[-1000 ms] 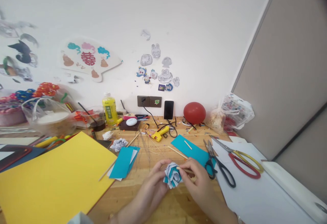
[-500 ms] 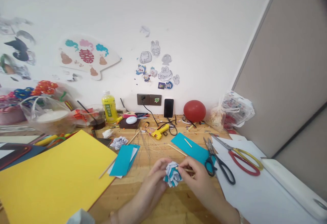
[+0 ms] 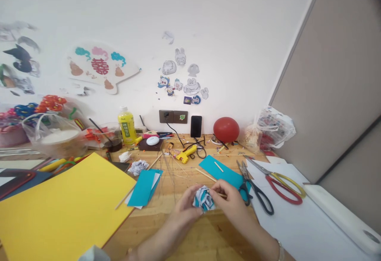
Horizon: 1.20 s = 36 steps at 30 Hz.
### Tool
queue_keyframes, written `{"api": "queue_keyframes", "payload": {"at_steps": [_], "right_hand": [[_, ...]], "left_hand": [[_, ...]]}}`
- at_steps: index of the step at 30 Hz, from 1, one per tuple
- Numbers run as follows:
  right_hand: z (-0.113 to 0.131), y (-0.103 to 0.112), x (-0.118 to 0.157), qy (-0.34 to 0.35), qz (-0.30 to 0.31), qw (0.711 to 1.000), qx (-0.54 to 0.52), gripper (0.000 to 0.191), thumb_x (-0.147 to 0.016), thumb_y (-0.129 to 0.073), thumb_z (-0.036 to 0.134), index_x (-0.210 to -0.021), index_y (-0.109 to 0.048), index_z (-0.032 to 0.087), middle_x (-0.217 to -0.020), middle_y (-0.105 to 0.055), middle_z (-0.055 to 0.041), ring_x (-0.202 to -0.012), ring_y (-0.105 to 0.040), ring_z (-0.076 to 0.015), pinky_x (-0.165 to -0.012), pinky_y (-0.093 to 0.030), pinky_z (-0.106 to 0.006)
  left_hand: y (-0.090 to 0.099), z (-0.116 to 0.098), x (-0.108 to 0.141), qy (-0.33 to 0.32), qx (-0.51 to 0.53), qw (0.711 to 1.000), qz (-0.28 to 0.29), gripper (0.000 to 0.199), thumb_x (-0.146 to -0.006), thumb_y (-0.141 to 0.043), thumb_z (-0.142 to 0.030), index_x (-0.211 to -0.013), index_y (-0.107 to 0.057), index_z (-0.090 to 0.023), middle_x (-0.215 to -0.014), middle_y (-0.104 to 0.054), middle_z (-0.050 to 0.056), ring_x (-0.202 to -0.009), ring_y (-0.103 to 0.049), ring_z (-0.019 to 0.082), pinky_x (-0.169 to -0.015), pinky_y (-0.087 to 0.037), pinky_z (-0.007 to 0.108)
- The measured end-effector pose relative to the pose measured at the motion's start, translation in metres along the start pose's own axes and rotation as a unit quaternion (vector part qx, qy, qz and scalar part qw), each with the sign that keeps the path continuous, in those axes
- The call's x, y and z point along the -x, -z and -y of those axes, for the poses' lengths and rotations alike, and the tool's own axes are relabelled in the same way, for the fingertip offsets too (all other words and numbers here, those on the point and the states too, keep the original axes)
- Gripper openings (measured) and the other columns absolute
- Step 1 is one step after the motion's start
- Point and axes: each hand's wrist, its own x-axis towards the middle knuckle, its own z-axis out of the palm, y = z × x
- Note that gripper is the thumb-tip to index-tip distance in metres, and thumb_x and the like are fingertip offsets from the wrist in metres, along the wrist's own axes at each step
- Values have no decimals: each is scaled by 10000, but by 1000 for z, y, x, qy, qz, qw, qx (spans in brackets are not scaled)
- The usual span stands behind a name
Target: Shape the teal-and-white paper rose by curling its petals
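head view: from far off, i see the paper flower point(image 3: 204, 198) sitting between the two hands.
the left hand point(image 3: 187, 206) is curled around the flower's left side and holds it. the right hand point(image 3: 229, 199) pinches a thin wooden stick point(image 3: 222, 195), its long way running mostly sideways, toward the flower. both hands are close, but the left one wraps more of it. i can't tell if the stick's tip touches. since half a second ago, the flower has tipped and the left thumb has slid under its front.
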Motion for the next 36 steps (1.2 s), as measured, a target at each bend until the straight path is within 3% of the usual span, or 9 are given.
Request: {"api": "queue_keyframes", "payload": {"at_steps": [2,3,6,9,12,18,28,36], "right_hand": [[-3,1,-4,-18,2,1000,-7,174,-756,-522,308,-644,-496,177,-618,-546,8,-610,-538,-160,-552,-412,-242],[-4,1,-5,-21,4,1000,-8,180,-754,-522,312,-639,-494,177,-611,-543,11,-607,-536,-158,-551,-410,-241],[-3,1,-4,-14,9,1000,-6,178,-752,-535,313,-643,-505,175,-622,-555,11,-623,-542,-158,-569,-417,-239],[3,-1,0,2,28,1000,-5,151,-745,-560,293,-661,-525,173,-651,-573,5,-647,-546,-160,-594,-422,-241],[5,-1,1,11,43,999,-10,156,-759,-549,298,-670,-530,171,-652,-565,7,-645,-539,-155,-591,-414,-236],[3,1,-1,2,68,998,16,187,-764,-550,296,-638,-541,158,-607,-530,23,-613,-514,-138,-549,-381,-216],[7,1,4,58,48,997,37,145,-800,-505,237,-683,-555,169,-677,-565,1,-673,-543,-159,-609,-415,-242],[11,-1,1,-5,74,995,-64,208,-721,-571,352,-647,-521,165,-613,-497,22,-615,-498,-146,-574,-389,-240]], "left_hand": [[4,8,-1,-33,-49,997,46,708,-490,-744,-52,-1125,-507,-258,-1153,-558,53,-1089,-506,261,-885,-417,351],[5,12,-2,-32,-84,994,58,748,-498,-722,-19,-1159,-476,-268,-1212,-526,58,-1126,-484,265,-922,-397,368],[10,17,-2,-49,-208,977,7,706,-552,-653,-6,-1188,-449,-238,-1238,-510,91,-1132,-482,269,-932,-398,386],[13,13,-2,-74,-335,937,-70,584,-568,-632,-25,-1115,-506,-185,-1132,-575,103,-1057,-528,266,-917,-402,378],[11,7,-1,-76,-400,909,-85,498,-560,-652,-57,-1031,-534,-172,-1028,-613,87,-957,-567,255,-838,-439,350],[1,2,3,-54,-424,901,-69,442,-535,-628,-55,-936,-489,-176,-822,-587,9,-761,-568,187,-660,-449,263],[1,-2,5,-85,-433,894,-79,398,-583,-640,-86,-935,-494,-203,-851,-583,14,-783,-554,193,-684,-437,273],[2,-3,6,-123,-468,874,-51,289,-661,-621,-125,-916,-510,-206,-847,-589,19,-772,-563,192,-687,-438,280]]}}
